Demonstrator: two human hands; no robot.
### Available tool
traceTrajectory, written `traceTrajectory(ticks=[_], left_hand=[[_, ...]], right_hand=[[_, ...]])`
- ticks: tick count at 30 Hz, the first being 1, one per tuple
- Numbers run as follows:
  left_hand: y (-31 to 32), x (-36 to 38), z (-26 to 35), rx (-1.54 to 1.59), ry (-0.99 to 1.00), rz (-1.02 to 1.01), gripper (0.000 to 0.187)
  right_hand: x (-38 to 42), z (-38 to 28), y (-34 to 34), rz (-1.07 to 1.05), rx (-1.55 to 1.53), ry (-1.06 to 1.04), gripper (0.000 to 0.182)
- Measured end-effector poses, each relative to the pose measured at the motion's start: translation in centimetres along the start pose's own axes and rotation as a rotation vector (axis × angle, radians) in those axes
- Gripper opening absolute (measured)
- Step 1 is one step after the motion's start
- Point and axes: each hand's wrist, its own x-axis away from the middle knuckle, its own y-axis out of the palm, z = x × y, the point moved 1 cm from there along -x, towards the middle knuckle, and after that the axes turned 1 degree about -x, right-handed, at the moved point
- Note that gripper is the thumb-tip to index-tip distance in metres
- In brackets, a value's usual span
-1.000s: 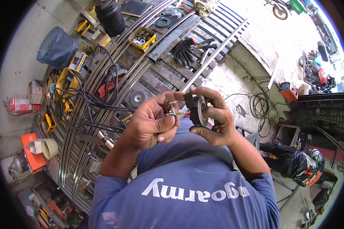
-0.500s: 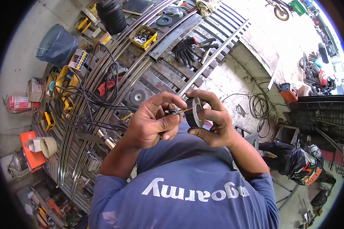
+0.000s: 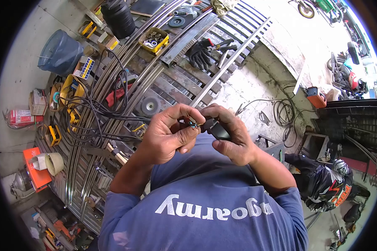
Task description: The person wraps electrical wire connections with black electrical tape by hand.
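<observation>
Closest in, over the blue T-shirt (image 3: 213,205), both hands meet at chest height, where the work can be seen close up. The left hand (image 3: 167,136) is pinching a little cluster of thin wires (image 3: 193,123) between thumb and fingers, seemingly so the fine ends stay bunched and exposed. Right beside it, the right hand (image 3: 232,136) is curled around a roll of black tape (image 3: 220,131), thumb below, fingers above, which apparently leaves its fingertips near the wires. Beyond them, a grinding disc (image 3: 150,106) lies flat on the slatted metal rack (image 3: 187,83), probably because flat it can't roll. Farther out, black gloves (image 3: 200,57) rest across the slats, and a yellow tray (image 3: 157,51) keeps small metal parts from dropping through. Far off, a motorcycle wheel (image 3: 306,10) shows.
</observation>
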Motion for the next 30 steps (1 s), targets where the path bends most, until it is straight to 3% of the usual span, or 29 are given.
traceTrajectory(ticks=[5, 10, 16, 20, 26, 30], left_hand=[[-0.3, 0.0, -0.1, 0.031, 0.040, -0.040, 0.019], [0.2, 0.0, 0.1, 0.045, 0.042, 0.003, 0.031], [-0.9, 0.2, 0.0, 0.311, -0.052, -0.078, 0.045], [-0.5, 0.4, -0.1, 0.397, -0.072, -0.052, 0.058], [-0.7, 0.5, -0.5, 0.399, -0.074, -0.102, 0.054], [-0.7, 0.5, -0.4, 0.347, -0.052, -0.131, 0.041]], right_hand=[[-0.1, 0.6, 1.4, 0.152, -0.074, 0.005, 0.031], [-0.2, 2.0, 1.9, 0.245, -0.147, -0.079, 0.018], [-0.9, 1.7, 1.3, 0.185, 0.051, -0.313, 0.015], [-1.1, 1.7, 1.6, 0.276, 0.121, -0.282, 0.015], [-2.0, 1.6, 1.0, 0.249, 0.158, -0.328, 0.017], [-2.2, 1.7, 1.1, 0.212, 0.127, -0.326, 0.021]])
